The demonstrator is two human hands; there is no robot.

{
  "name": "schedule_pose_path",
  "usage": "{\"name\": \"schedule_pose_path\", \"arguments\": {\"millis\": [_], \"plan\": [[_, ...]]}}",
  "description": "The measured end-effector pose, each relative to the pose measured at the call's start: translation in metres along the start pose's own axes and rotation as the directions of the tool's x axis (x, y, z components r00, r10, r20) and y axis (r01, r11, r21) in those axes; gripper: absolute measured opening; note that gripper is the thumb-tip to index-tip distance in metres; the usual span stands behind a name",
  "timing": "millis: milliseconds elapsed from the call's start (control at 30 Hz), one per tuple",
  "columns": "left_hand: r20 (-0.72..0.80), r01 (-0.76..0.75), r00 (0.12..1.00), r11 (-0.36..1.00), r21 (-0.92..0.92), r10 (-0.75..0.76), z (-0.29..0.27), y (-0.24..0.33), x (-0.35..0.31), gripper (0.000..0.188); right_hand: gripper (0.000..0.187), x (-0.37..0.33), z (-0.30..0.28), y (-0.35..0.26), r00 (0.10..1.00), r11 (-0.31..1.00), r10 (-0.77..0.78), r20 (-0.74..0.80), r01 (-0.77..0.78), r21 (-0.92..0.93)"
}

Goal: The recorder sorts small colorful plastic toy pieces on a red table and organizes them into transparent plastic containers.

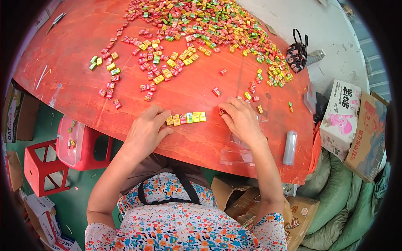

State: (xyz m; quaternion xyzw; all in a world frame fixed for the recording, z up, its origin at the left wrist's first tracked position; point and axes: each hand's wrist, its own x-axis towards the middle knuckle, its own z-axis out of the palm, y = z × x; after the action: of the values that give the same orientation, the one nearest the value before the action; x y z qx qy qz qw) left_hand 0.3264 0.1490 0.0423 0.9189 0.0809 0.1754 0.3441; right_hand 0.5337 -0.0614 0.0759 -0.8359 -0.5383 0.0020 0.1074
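Note:
A short straight row of small candy-sized boxes (183,119), yellow, red and green, lies on the red table in front of me. At its left end is my left hand (146,129), thumb and forefinger apart, the fingertip touching or almost touching the end yellow box (169,120). To the right of the row, my right hand (243,122) rests low over the table. Its thumb and fingers pinch a small red box (221,111), partly hidden by the fingertips. A loose red box (216,91) lies just beyond that hand.
A big heap of the same small boxes (201,25) covers the table's far side, with scattered ones nearer. Clear plastic trays (236,157) and a clear cylinder (289,147) lie at right. Red stools (46,167) stand left; cartons (340,119) stand right.

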Motion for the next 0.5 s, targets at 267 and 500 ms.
{"name": "schedule_pose_path", "arguments": {"millis": [267, 500], "plan": [[0.037, 0.06, 0.997, 0.998, 0.007, -0.06, 0.004, 0.005, 0.002, 0.044, 0.03, -0.002, 0.019, -0.016, 0.996, 0.957, -0.084, -0.013, 0.084, 0.277], [0.03, 0.033, 0.999, 0.994, 0.108, -0.037, 0.007, 0.01, 0.011, 0.043, 0.04, 0.004, 0.024, -0.02, 0.997, 0.927, -0.079, -0.002, 0.074, 0.368]]}}
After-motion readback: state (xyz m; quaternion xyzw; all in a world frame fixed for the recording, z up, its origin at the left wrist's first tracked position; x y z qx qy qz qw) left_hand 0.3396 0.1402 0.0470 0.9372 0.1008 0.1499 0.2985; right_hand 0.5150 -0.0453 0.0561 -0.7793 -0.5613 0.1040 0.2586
